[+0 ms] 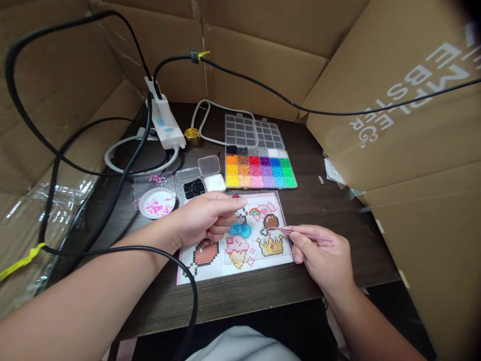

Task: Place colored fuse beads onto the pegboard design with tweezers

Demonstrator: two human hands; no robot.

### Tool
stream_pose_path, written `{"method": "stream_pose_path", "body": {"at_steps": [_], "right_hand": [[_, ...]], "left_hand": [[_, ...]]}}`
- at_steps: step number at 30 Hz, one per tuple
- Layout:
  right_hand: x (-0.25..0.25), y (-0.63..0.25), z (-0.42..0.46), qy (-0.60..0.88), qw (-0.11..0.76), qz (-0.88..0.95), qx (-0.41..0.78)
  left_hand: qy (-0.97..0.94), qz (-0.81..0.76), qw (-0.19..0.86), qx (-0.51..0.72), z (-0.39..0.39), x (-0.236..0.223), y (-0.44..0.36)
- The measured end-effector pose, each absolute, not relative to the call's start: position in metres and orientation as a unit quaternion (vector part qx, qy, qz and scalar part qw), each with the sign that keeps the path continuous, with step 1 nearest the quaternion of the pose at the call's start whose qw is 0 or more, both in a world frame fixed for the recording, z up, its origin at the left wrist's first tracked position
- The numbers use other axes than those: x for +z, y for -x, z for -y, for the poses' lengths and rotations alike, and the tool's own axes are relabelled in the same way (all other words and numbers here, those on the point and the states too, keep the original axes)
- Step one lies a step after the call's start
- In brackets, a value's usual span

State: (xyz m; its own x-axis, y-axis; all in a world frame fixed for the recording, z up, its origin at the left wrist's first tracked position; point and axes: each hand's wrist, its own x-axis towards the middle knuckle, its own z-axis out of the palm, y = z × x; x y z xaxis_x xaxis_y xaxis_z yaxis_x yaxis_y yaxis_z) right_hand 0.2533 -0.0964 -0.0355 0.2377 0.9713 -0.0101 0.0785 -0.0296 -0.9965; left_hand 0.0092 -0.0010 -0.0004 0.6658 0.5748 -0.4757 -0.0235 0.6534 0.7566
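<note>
My right hand (326,255) grips pink tweezers (310,234), their tips pointing left over a pegboard (281,205) of clear plastic. Near the tips is a brown, dark-outlined bead shape (271,221), just above a golden crown picture (271,245). My left hand (205,216) is closed over the upper left of the pattern sheet (221,273), curled fingers down and thumb and forefinger reaching right. Whatever its fingertips may hold is hidden. Ice cream, rainbow and other pixel pictures show on the sheet, partly under the board.
Behind the sheet stands a bead box (259,168) with many colours, lid open. Left are black beads (194,188), white beads (215,182) and a white dish (142,208) of pink beads. Black cable (193,286) loops across my left forearm. A power strip (167,125) and cardboard walls enclose the back.
</note>
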Motion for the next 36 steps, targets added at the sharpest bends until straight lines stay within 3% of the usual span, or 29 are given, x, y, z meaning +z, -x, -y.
{"method": "stream_pose_path", "body": {"at_steps": [36], "right_hand": [[-0.0351,-0.2544,0.0931,0.584,0.49,0.477,0.438]], "left_hand": [[-0.384,-0.37,0.827,0.178,0.0013,-0.0005,-0.0102]]}}
